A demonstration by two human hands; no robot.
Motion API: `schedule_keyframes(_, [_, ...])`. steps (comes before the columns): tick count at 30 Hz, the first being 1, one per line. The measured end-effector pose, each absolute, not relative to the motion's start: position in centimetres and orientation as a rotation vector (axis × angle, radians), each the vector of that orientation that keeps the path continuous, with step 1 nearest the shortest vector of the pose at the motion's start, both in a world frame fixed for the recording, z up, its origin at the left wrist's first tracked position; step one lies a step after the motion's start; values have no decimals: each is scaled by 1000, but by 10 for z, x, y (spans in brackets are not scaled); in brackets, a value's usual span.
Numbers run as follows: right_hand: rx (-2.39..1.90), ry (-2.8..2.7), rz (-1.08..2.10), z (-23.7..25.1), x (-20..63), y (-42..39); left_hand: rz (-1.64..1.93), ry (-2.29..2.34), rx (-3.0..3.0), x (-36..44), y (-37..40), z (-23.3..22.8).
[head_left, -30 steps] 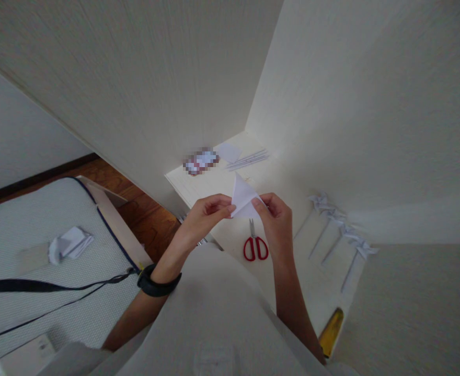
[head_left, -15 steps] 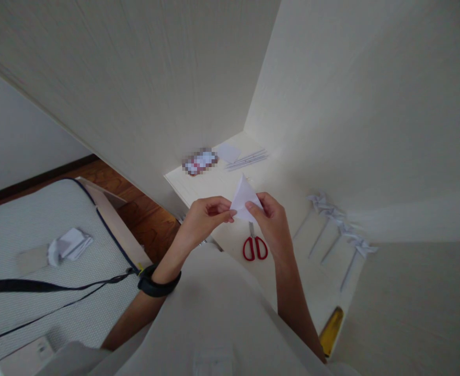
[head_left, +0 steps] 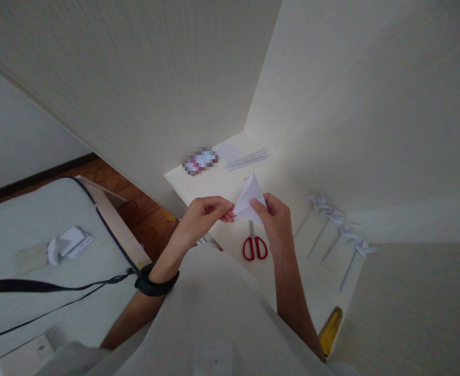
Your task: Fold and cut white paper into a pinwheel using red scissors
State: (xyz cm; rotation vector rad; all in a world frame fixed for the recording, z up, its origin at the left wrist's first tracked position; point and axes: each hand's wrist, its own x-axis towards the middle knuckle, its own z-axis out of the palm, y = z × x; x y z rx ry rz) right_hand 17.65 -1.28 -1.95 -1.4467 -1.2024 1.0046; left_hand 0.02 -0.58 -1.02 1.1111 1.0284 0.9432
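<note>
The person holds a folded paper point(head_left: 249, 198) up over the near-left part of the surface point(head_left: 230, 183), a white triangle with its point upward. The right hand point(head_left: 275, 222) pinches the paper's lower right edge, thumb on the front face. The left hand point(head_left: 208, 211) grips the lower left corner between thumb and fingertips; a dark watch point(head_left: 155, 282) sits on that wrist. Just beneath the paper, on the surface near its front edge, lie red scissors point(head_left: 254, 244), handles toward the person and blades pointing away. At the far end of the surface, by the wall corner, a flat white sheet point(head_left: 229, 152) lies beside a bundle of thin sticks point(head_left: 248, 158), and a blurred small thing point(head_left: 199, 160) rests near the far-left corner. Along the right side, close to the wall, several paper pinwheels point(head_left: 337, 219) lie in a row with their stems toward the middle. A yellow thing point(head_left: 331, 324) lies at the near-right edge; I cannot tell what it is. To the left, apart from the surface, a bed point(head_left: 37, 219) carries crumpled paper point(head_left: 68, 244) and a black strap point(head_left: 49, 286).
</note>
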Motion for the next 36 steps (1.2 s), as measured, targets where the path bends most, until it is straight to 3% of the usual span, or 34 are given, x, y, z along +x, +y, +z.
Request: schedule_keyframes(36, [-1362, -1158, 936, -18, 172, -18, 995, 1154, 1244, 0, -10, -17])
